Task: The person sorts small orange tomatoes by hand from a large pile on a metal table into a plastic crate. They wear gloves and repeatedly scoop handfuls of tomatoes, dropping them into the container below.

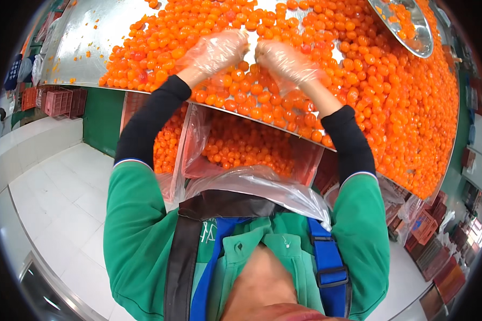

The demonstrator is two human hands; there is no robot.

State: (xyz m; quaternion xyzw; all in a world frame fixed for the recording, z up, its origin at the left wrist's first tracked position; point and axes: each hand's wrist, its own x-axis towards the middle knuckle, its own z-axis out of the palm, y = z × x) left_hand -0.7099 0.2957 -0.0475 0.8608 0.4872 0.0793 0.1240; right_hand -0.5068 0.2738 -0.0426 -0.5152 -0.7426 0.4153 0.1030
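My left hand (224, 47) and my right hand (283, 60), both in clear plastic gloves, are close together over a metal work table (74, 36). Small glossy orange fruits (389, 104), possibly kumquats, lie loose around and below both hands. The fingers of each hand are curled inward, and the knuckles hide the fingertips. Whether either hand has a fruit in it cannot be told. A narrow strip of bare metal shows between the two hands.
At the upper right a metal bowl (425, 38) holds orange pieces. Below the table's front edge, a plastic-lined pink crate (197, 164) contains more fruits. Stacked crates (58, 102) stand at the far left, with more crates (425, 226) at right. Small orange scraps dot the table's left end.
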